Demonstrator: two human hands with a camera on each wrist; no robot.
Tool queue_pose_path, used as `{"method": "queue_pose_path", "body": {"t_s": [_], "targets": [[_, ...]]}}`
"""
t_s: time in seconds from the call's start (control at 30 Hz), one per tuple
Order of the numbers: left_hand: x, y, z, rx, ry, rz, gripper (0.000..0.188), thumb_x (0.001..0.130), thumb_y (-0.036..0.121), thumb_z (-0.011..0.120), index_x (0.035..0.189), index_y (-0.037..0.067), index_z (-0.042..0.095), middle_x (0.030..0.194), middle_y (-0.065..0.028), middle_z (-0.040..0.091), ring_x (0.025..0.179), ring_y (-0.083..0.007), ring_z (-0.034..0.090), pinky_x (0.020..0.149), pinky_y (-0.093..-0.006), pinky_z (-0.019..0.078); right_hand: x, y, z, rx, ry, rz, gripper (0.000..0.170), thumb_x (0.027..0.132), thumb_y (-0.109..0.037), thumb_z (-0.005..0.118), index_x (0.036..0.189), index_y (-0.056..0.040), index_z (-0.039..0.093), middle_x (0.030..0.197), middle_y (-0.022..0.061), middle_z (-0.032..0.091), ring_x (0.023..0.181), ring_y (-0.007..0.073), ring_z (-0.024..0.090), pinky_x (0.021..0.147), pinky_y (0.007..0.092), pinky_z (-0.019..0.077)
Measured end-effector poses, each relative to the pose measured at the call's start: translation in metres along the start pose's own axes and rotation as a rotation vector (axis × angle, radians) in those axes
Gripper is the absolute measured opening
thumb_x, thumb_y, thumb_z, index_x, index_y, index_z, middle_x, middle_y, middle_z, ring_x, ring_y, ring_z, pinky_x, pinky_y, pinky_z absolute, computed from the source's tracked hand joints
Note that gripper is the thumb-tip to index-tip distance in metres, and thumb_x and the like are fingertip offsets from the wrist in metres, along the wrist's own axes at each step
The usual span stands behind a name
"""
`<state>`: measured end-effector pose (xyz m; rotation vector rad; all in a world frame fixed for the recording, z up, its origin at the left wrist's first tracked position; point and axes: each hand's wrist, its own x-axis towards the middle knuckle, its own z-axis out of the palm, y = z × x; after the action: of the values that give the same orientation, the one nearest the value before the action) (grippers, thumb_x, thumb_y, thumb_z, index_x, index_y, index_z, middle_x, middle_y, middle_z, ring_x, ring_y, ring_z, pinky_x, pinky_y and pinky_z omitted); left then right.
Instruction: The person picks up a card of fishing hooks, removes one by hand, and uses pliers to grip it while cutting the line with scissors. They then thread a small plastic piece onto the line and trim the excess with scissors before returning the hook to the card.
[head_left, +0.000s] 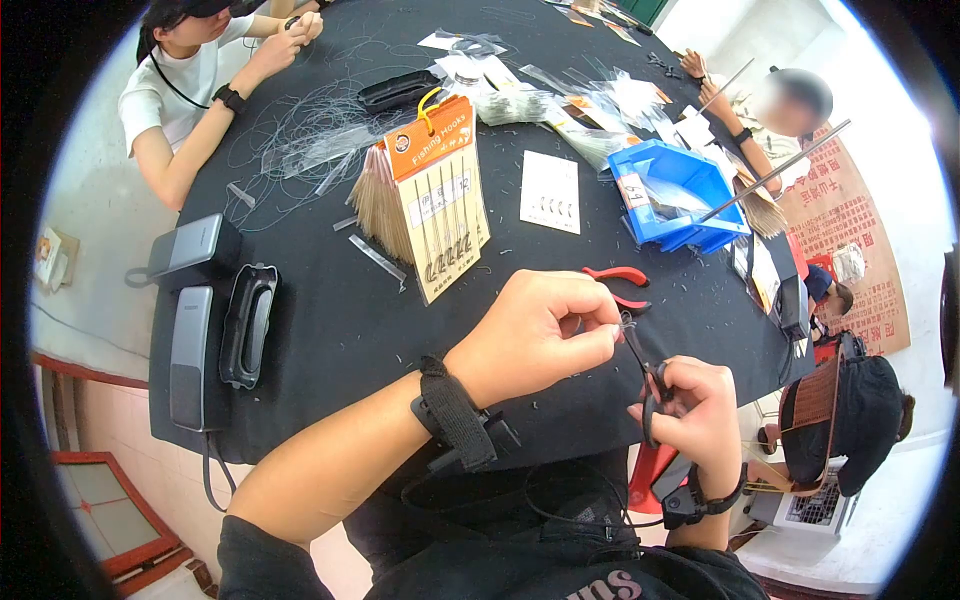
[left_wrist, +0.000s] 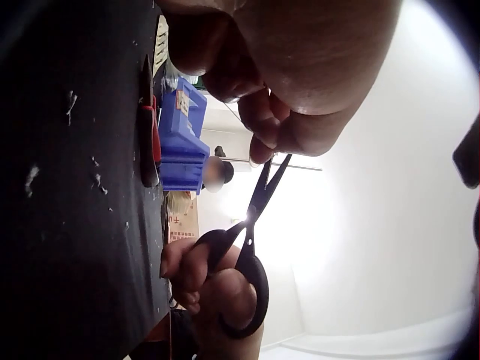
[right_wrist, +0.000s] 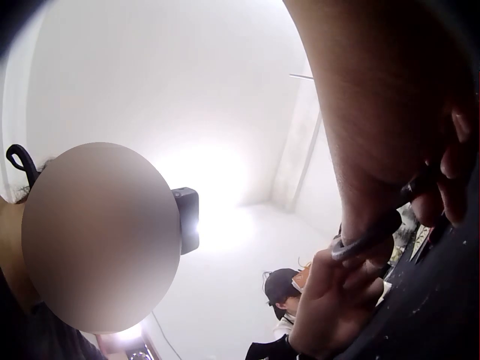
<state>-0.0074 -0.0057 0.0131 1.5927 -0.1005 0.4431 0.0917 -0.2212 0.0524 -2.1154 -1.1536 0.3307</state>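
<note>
right grip (head_left: 700,415) spreads scissors (left_wrist: 251,214), clearest from left wrist

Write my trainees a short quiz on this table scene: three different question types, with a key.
1. Multiple choice: What does the right hand grip? A) red-handled pliers B) black scissors C) a blue bin
2. True or false: In the left wrist view, the scissor blades are fully closed together.
3. Fill in: The orange header on the pack of cards reads "Fishing ____".

Key: 1. B. 2. False; the blades stand apart. 3. Hooks.
</note>
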Motion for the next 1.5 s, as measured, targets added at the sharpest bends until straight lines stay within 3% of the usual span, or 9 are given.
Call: {"method": "queue_pose_path", "body": {"t_s": [1.2,1.5], "targets": [[-0.0005,-0.0006,-0.0002,-0.03,-0.013,-0.038,0.007,0.084,0.007,0.064,0.081,0.001,0.066,0.076,0.0002,0.059,0.062,-0.0023,0.047,0.053,-0.0209,0.0356,0.0023,-0.0016,-0.0032,-0.042,0.009,-0.016,0.024,0.063,-0.006,0.078,0.06,0.0034,0.055,0.056,0.0037,0.049,0.046,0.0068,0.043,0.043,0.0239,0.0314],[-0.0002,-0.0014,-0.0003,-0.038,-0.004,-0.042,0.008,0.085,0.007,0.064,0.081,0.0,0.066,0.077,0.0002,0.062,0.064,-0.002,0.049,0.055,-0.0203,0.0375,0.0029,-0.0004,-0.0033,-0.087,0.016,-0.077,0.023,0.062,-0.006,0.074,0.059,0.0032,0.053,0.054,0.007,0.046,0.044,0.0133,0.042,0.043,0.0282,0.0309]]}}
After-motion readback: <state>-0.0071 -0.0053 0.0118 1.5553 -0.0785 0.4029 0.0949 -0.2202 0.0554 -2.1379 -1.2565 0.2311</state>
